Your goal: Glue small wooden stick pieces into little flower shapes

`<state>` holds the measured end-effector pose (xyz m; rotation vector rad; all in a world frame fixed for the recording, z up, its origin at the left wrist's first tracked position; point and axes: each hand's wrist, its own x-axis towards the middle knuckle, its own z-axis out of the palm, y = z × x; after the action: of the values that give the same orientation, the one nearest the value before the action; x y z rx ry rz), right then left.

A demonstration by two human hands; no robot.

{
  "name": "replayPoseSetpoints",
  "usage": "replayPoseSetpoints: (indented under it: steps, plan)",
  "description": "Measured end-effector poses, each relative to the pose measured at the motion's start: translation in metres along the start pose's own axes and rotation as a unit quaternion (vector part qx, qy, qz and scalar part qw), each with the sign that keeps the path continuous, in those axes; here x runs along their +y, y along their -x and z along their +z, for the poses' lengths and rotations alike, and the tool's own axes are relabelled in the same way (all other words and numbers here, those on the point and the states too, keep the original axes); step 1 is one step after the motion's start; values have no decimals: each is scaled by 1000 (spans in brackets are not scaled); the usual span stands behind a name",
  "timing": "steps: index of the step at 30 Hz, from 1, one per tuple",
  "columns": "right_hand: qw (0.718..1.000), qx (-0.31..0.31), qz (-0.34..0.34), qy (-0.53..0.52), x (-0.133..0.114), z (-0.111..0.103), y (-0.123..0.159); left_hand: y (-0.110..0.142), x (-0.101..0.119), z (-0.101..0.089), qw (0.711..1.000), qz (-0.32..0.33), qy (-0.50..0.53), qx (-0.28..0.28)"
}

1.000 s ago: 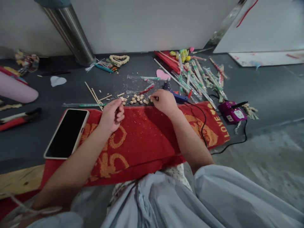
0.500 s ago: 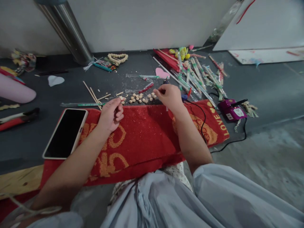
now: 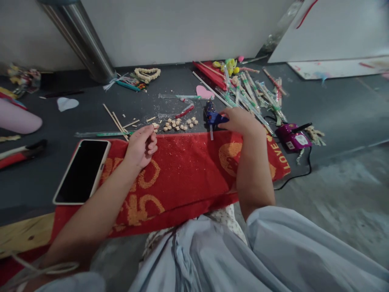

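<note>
My left hand [image 3: 141,148] is closed in a pinch over the towel's upper edge, with a small pale wooden piece [image 3: 155,126] at its fingertips. Further right, my right hand [image 3: 240,120] has its fingers at the handle of a blue glue gun [image 3: 212,117], curled against it. A clear glue stick [image 3: 211,132] pokes out of the gun towards me. Between the hands lies a group of small cut wooden pieces [image 3: 179,123] on the dark tabletop. The red towel [image 3: 185,174] spreads beneath my forearms, dotted with crumbs.
A phone [image 3: 82,172] lies at the towel's left. Thin sticks [image 3: 114,119], pliers [image 3: 22,153] and a metal tumbler [image 3: 88,44] are on the left side. Wrapped sticks [image 3: 252,93] crowd the back right, near a purple box [image 3: 293,137] with a black cable.
My right hand has moved right, from beside the small wooden pieces to the glue gun, which now shows more fully. My left hand has stayed almost still.
</note>
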<state>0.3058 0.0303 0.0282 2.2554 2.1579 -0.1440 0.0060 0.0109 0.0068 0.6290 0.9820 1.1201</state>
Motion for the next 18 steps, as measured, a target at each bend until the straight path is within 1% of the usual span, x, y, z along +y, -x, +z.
replayPoseSetpoints:
  steps: [2, 4, 6, 9, 14, 16, 18]
  plan:
    - [1000, -9, 10, 14, 5, 2, -2, -1, -1, -1, 1000, 4, 1, -7]
    - [999, 4, 34, 15, 6, 4, -4, -1, -2, -3, 1000, 6, 2, -13]
    - [999, 8, 42, 18, 7, 7, -7, -2, -2, -4, 1000, 6, 2, -15]
    - [999, -1, 23, 31, 8, 13, -11, -3, -2, -4, 1000, 7, -3, -12]
    - [999, 23, -10, 45, 9, 21, -14, -2, -1, -3, 1000, 5, -12, -12]
    - [999, 38, -13, 31, 10, 23, -15, -2, -1, -2, 1000, 5, -14, -11]
    - [998, 61, -21, -9, 11, 23, -16, -2, -1, -2, 1000, 5, -18, -11]
